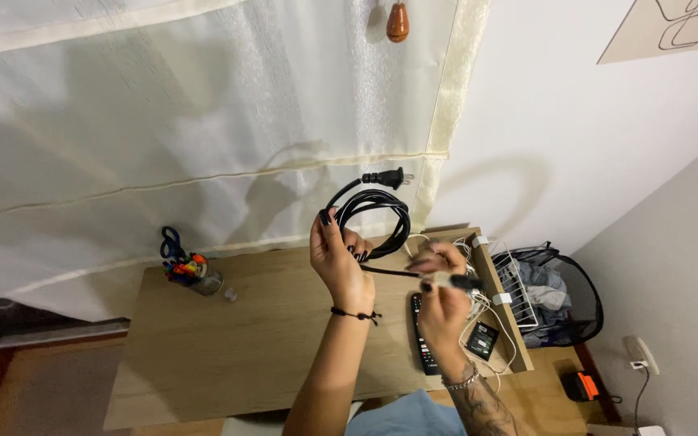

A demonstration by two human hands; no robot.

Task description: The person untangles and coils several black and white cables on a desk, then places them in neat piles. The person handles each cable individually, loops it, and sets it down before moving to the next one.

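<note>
My left hand (338, 257) holds up a coiled black power cord (381, 211) above the wooden desk (228, 339). The cord's two-pronged plug (386, 178) sticks out to the right at the top of the coil. A straight stretch of the cord runs from the coil to my right hand (441, 284), which pinches the cord's other end beside the desk's right side. Both hands are raised off the desktop, a short distance apart.
A jar of pens and scissors (187, 268) stands at the desk's far left. A black remote (422, 335), a small black device (482, 340) and white cables (478, 311) lie at the right. A white wire rack (517, 284) and black mesh basket (573, 300) stand beyond the right edge.
</note>
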